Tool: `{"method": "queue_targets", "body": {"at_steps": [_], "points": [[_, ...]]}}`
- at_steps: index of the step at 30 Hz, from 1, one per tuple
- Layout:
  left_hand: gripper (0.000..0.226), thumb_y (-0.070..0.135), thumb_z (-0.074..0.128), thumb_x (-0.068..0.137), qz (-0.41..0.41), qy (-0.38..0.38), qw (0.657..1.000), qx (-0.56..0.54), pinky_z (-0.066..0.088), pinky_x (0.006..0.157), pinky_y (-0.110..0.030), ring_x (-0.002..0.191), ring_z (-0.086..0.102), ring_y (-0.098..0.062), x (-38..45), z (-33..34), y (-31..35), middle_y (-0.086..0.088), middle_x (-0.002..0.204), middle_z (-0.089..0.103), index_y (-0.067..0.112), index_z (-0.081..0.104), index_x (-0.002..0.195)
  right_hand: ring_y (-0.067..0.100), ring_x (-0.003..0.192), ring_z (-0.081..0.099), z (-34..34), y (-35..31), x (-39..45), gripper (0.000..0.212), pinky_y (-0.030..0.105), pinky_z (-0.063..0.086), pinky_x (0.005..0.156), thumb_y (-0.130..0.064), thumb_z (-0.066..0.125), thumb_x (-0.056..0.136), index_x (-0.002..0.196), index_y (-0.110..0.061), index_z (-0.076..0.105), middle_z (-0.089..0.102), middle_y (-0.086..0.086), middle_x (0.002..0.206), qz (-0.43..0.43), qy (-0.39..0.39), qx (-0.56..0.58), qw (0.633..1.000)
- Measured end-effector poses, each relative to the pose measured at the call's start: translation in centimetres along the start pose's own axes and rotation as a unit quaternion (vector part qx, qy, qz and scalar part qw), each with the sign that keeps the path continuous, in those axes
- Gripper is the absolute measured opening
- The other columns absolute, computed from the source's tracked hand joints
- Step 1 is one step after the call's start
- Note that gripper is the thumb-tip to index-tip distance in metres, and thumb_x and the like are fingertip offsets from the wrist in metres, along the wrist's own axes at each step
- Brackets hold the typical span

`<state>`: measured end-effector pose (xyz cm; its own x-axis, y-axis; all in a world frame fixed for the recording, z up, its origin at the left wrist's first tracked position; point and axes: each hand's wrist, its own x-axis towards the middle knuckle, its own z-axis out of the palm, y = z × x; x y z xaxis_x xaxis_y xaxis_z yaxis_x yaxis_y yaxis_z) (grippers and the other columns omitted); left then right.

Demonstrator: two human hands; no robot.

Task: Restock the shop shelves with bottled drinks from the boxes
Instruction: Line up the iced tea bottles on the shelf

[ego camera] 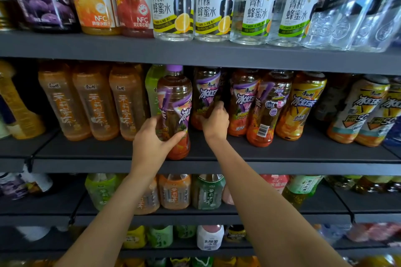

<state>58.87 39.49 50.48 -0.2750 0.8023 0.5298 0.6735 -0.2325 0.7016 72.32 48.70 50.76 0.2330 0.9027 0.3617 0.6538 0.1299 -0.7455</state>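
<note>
My left hand (152,141) grips the lower half of a purple-capped iced tea bottle (175,102) that stands at the front of the middle shelf (303,154). Just to its right, my right hand (216,122) curls its fingers round a second purple-labelled iced tea bottle (206,89) standing further back on the same shelf. More bottles of that purple-labelled tea (269,110) stand to the right of my right hand.
Orange jasmine tea bottles (95,104) fill the shelf to the left, yellow iced tea bottles (301,106) the right. Juice and honey water bottles (173,6) stand on the shelf above. Lower shelves (260,212) hold green and orange tea bottles.
</note>
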Motion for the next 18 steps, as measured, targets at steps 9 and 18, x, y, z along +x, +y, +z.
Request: {"method": "queue_targets", "body": {"at_steps": [9,18], "points": [[0.056,0.038,0.073,0.074,0.016,0.0,1.0,0.013,0.039,0.083,-0.021,0.107,0.057,-0.02,0.1,0.4,0.4,-0.007,0.112,0.063,0.006,0.056,0.117,0.032,0.114,0.054,-0.5,0.1,0.0,0.049,0.037,0.046,0.087,-0.011,0.063,0.087,0.127,-0.001,0.037,0.055,0.016,0.123,0.016,-0.002,-0.099,0.995],[0.054,0.044,0.071,0.075,0.012,-0.009,0.999,0.029,0.049,0.085,-0.037,0.1,0.06,-0.025,0.8,3.0,1.4,-0.009,0.106,0.064,0.006,0.058,0.112,0.032,0.107,0.058,-2.9,1.6,-0.9,0.046,0.038,0.049,0.086,-0.007,0.058,0.088,0.13,-0.001,0.038,0.058,0.018,0.118,-0.06,-0.04,-0.083,0.994]]}}
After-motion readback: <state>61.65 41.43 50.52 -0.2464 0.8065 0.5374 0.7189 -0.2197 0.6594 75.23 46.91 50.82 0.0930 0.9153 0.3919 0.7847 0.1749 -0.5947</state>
